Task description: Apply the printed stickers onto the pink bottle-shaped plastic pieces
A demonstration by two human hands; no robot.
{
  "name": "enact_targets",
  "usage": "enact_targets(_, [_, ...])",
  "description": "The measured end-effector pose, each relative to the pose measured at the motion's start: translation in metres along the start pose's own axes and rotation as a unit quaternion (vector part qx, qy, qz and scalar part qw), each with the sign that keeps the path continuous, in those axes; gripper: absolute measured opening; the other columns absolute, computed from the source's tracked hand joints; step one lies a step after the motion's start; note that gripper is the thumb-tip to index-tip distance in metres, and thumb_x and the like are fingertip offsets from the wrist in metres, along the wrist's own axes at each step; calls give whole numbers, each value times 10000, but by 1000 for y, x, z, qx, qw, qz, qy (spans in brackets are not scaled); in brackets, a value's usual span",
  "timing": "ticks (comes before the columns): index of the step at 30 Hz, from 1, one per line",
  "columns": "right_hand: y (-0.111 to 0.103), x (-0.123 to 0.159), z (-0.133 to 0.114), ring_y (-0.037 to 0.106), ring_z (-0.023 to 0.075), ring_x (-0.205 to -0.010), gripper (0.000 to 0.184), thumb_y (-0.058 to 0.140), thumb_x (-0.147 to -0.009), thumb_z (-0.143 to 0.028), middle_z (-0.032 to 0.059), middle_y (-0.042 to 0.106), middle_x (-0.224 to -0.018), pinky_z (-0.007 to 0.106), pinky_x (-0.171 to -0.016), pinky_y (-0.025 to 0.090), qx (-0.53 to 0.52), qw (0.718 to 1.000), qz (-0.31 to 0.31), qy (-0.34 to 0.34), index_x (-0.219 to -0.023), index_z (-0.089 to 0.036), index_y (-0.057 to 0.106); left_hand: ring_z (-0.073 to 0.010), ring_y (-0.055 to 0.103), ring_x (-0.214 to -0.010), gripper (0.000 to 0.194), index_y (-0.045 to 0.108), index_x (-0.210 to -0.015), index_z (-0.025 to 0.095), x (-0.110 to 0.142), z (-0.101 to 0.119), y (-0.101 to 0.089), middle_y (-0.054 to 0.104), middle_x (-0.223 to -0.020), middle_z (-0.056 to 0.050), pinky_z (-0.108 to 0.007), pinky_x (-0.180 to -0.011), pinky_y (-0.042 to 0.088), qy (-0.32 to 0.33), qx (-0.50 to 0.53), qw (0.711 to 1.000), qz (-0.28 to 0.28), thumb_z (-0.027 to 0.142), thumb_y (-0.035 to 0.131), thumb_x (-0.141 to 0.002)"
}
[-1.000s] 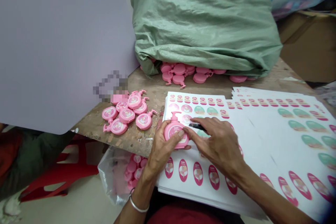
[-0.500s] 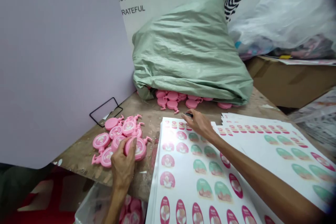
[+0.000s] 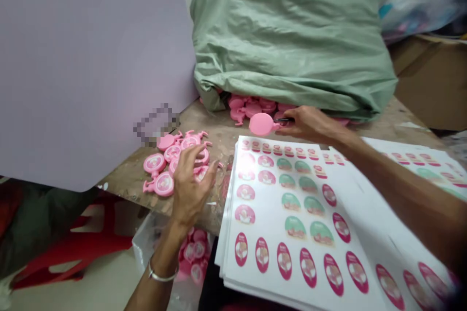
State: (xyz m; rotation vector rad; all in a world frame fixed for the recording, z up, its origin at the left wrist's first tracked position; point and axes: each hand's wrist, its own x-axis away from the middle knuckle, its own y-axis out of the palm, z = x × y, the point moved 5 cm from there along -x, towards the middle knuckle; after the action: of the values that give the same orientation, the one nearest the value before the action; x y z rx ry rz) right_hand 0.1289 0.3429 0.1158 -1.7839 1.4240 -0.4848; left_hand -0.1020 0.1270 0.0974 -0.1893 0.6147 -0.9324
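Note:
My left hand (image 3: 191,184) hovers over a cluster of pink bottle-shaped toys with stickers (image 3: 166,163) on the wooden table (image 3: 215,131); its fingers are spread and hold nothing. My right hand (image 3: 310,124) reaches to the back, pinching a plain pink bottle-shaped toy (image 3: 261,124) together with a thin dark tool (image 3: 284,119). Just behind it, more plain pink toys (image 3: 251,106) spill from under a green woven sack (image 3: 292,34). A stack of sticker sheets (image 3: 288,204) with pink and green oval labels lies between my arms.
A large lilac board (image 3: 87,58) leans at the left. More sticker sheets (image 3: 419,165) lie to the right, with a cardboard box (image 3: 430,77) behind. A clear bag of stickered pink toys (image 3: 193,252) hangs below the table edge, beside a red stool (image 3: 83,243).
My left hand has let go of the stickered toy on the pile and lifted, fingers spread. My right hand has reached to the sack and picked up a plain pink toy.

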Motion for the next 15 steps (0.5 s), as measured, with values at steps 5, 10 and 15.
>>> enact_targets(5, [3, 77, -64, 507, 81, -533, 191, 705, -743, -379, -41, 665, -644, 239, -536, 321, 77, 905, -322, -266, -809, -201, 732, -233, 662, -939, 446, 660, -1148, 181, 14, 12, 53, 678, -1092, -106, -291, -749, 540, -187, 250, 892, -328, 338, 755, -741])
enact_targets(10, [28, 116, -66, 604, 152, -714, 274, 555, -889, -440, 19, 695, -861, 265, -630, 424, -42, 937, -272, -214, -1002, -205, 638, -212, 709, -690, 331, 631, -1043, 134, 52, 1, 55, 731, -875, -103, -303, -623, 569, -343, 398, 796, -301, 352, 699, -802])
enact_targets(15, [61, 166, -30, 577, 168, -666, 225, 414, -957, -386, 26, 647, -771, 293, -615, 414, -55, 985, -151, -59, -909, -206, 540, -197, 713, -746, 356, 613, -1023, 123, 55, -15, 42, 729, -982, -113, -256, -622, 575, -377, 409, 812, -175, 205, 771, -714])
